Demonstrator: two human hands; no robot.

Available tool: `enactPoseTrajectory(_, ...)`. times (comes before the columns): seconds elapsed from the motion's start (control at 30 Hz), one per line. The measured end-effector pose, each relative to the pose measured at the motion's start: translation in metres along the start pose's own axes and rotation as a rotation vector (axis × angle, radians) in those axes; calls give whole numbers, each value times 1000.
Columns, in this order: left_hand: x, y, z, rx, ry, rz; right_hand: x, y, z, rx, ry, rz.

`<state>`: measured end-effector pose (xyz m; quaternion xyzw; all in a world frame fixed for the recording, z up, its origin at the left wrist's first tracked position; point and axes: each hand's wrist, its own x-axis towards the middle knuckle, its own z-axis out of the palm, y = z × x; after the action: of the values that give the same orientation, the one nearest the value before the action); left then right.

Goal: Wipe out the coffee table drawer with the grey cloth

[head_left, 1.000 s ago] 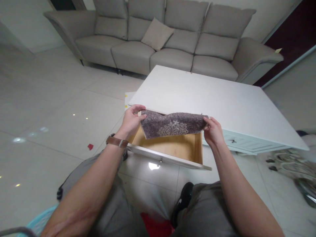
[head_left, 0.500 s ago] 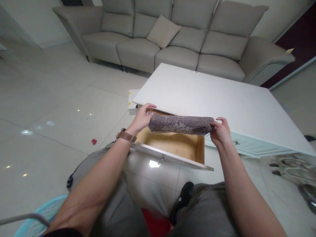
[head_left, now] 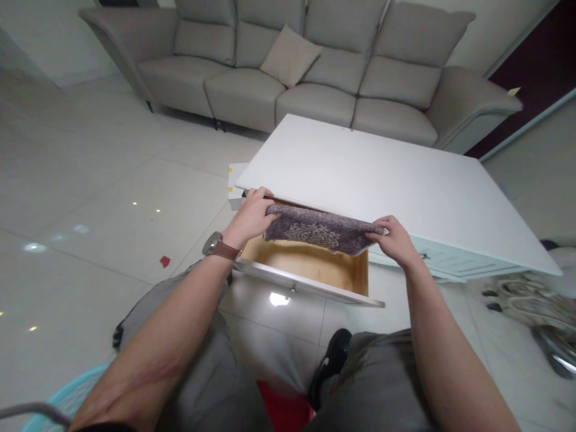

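A folded grey-purple towel (head_left: 315, 231) with a pale ornate pattern hangs stretched between my two hands. My left hand (head_left: 254, 213), with a brown-strapped watch above it, is closed on the towel's left end. The right end is pinched by my right hand (head_left: 392, 240). Below the towel is a pulled-out drawer (head_left: 315, 270) with bare wood inside; the towel hides its back part. The drawer belongs to a white coffee table (head_left: 387, 174).
A grey sofa (head_left: 243, 96) with a beige cushion (head_left: 290, 57) stands behind the table. A white box (head_left: 236, 180) sits by the table's left end. On the floor are a red scrap (head_left: 165, 261) and, at lower left, a light-blue basket (head_left: 58, 396).
The towel's lower part has swung down and faces me more, showing more of its pattern. Its right end sits slightly lower, and my right hand has shifted a little left.
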<state>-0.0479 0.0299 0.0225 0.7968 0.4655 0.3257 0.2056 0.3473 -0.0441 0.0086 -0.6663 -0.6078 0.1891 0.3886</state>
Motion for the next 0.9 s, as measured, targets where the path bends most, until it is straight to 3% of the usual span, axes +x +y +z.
enactPoseTrajectory(0.2,1,18,-3,-213,-19,-253,-6,-16,20,270,-3,161)
enactPoseTrajectory(0.3,-4,28,5,-365,-23,-325,-11,-26,35,301,26,151)
enactPoseTrajectory(0.5,-19,54,46,-564,-110,-406,-29,-57,68,214,19,25)
enactPoseTrajectory(0.63,-27,77,75,-814,-152,-464,-46,-79,91,332,-131,-19)
enactPoseTrajectory(0.7,-29,85,82,-898,-149,-446,-52,-85,97,399,-193,-13)
enactPoseTrajectory(0.77,-29,90,82,-910,-130,-360,-53,-85,98,463,-177,-10)
enactPoseTrajectory(0.83,-27,90,74,-888,-123,-262,-50,-83,94,518,-117,-15)
enactPoseTrajectory(0.9,-23,85,63,-827,-22,-239,-44,-79,87,575,-74,-14)
